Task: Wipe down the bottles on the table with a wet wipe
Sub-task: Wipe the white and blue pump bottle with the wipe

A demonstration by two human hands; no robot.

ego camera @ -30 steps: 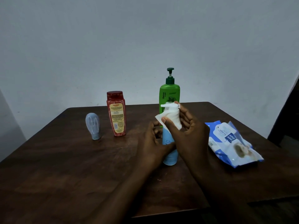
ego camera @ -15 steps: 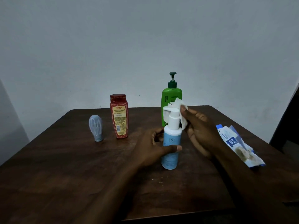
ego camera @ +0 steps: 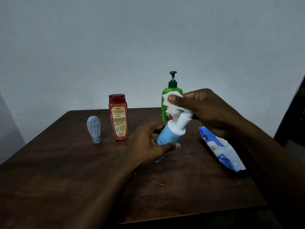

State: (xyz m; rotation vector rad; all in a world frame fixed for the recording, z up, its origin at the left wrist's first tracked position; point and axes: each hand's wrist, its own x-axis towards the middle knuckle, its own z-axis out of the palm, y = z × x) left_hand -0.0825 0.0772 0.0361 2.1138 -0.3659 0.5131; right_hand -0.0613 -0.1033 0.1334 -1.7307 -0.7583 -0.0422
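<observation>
While my left hand point(ego camera: 148, 144) grips the tilted blue bottle point(ego camera: 168, 138) near the table point(ego camera: 66, 179) middle, my right hand point(ego camera: 206, 109) pinches the wet wipe point(ego camera: 171, 103) against its white pump top.

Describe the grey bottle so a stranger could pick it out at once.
On the dark wooden table, look along the far left side. Left of the red bottle stands the grey bottle. It is the shortest there, bulb-shaped, resting on its narrow cap, with pale streaks and no label.
</observation>
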